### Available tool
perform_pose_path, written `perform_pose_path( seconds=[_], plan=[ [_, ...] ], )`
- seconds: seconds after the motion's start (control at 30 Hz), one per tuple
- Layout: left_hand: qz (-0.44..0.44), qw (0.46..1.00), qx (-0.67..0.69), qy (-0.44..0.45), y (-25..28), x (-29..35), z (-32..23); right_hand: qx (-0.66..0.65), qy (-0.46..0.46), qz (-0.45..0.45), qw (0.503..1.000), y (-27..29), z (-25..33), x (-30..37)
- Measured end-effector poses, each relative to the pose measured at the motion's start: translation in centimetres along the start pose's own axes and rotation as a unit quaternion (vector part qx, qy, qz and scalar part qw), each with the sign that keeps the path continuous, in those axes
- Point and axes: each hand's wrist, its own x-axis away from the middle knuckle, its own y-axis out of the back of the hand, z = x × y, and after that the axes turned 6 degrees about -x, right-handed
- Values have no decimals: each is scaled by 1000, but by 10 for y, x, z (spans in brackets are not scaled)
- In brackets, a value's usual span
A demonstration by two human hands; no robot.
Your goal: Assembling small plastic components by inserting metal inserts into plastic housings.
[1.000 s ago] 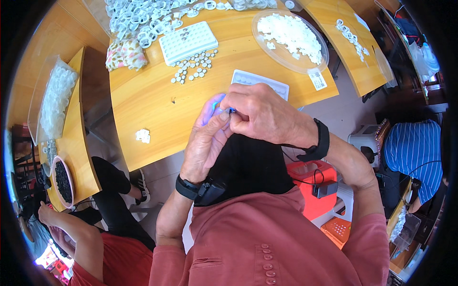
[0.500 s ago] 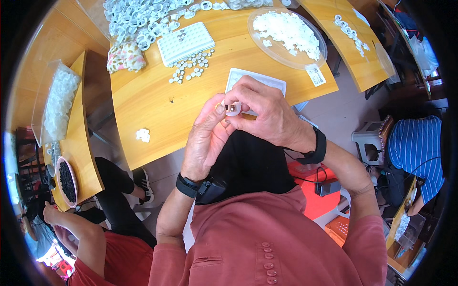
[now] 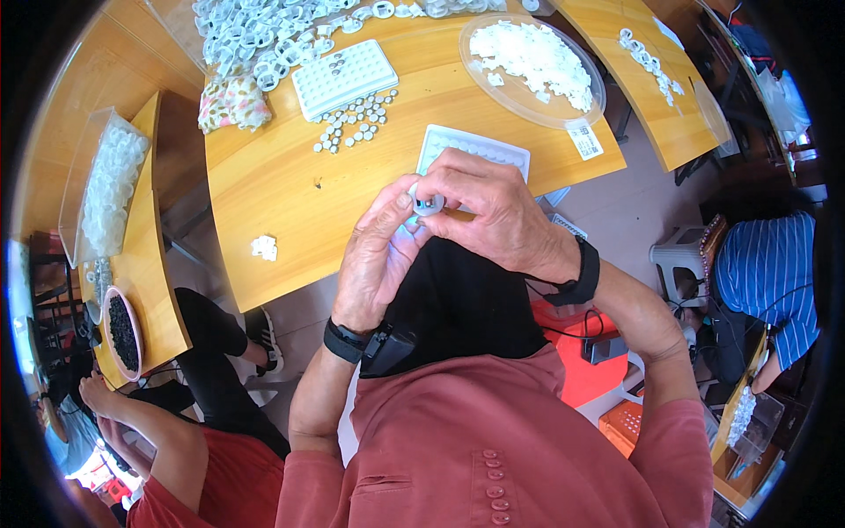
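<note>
A small round white plastic housing [image 3: 428,208], with a dark slot and a metal bit inside, is held over my lap at the table's near edge. My left hand [image 3: 374,246] pinches it from the left, its palm turned up. From the right, the thumb and fingers of my right hand [image 3: 493,204] grip the same housing. A bluish-purple glow falls on my left palm just under it. Behind my right hand lies a white tray with round hollows [image 3: 458,141], partly hidden by that hand.
Loose silver button cells [image 3: 352,125] lie beside a white pocketed tray [image 3: 343,77]. A clear round dish [image 3: 594,113] holds white pieces; more housings [image 3: 255,40] heap at the back. A small white pile [image 3: 264,247] lies near left. Co-workers sit on both sides.
The coloured glow now shows on my left palm, and the metal inside the housing looks less coppery. Both hands stay almost in place, with the right fingers shifted slightly on the housing.
</note>
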Motion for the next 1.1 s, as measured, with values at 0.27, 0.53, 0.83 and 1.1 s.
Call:
perform_pose_path(
  seconds=[0.27, 0.53, 0.83, 1.1],
  plan=[
    [-12, 999, 16, -26, -2, -2, 2, 40, 41, 11, 998, -1, -2, -1],
    [-21, 999, 47, -4, 1, 3, 4, 125, 112, -5, 986, -5, 1, 0],
    [-34, 999, 19, 6, 7, 11, -10, 127, -23, -43, 991, 44, -27, -30],
    [-42, 999, -5, -4, 4, 3, -5, 328, -42, 12, 944, 125, -115, -50]
  ],
)
